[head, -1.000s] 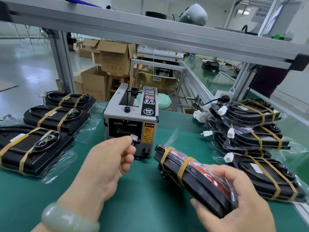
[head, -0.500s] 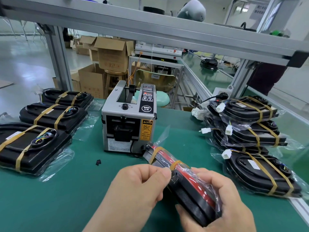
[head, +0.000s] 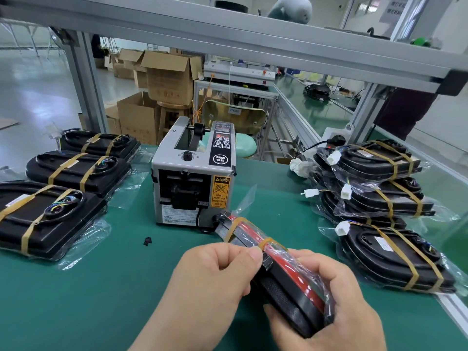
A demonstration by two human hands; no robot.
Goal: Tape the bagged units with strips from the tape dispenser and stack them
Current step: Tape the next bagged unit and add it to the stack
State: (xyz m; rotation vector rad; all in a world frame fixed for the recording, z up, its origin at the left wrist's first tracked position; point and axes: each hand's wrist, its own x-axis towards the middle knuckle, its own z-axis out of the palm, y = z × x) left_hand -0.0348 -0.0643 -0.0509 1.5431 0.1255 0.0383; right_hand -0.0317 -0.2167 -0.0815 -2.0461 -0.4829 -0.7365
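My right hand (head: 329,300) grips a black-and-red bagged unit (head: 283,269) on its edge, tilted above the green mat near the front. Two tan bands cross it. My left hand (head: 215,279) pinches a clear tape strip against the unit's left side, thumb and forefinger closed at the bag. The grey tape dispenser (head: 192,183) stands just behind, its outlet facing me. A stack of bagged units (head: 374,183) rises at the right, with one more unit (head: 395,259) flat in front of it. Three bagged units (head: 45,216) lie in a row at the left.
A small black scrap (head: 147,241) lies on the green mat (head: 101,287). An aluminium frame beam (head: 228,39) crosses overhead, with posts at the back left and right. The table's right edge rail (head: 453,307) runs close to the stack. Cardboard boxes (head: 164,79) stand beyond the table.
My left hand pulled a strip from the dispenser outlet and came back to the unit, pressing the strip on its side. My right hand drew the unit closer.
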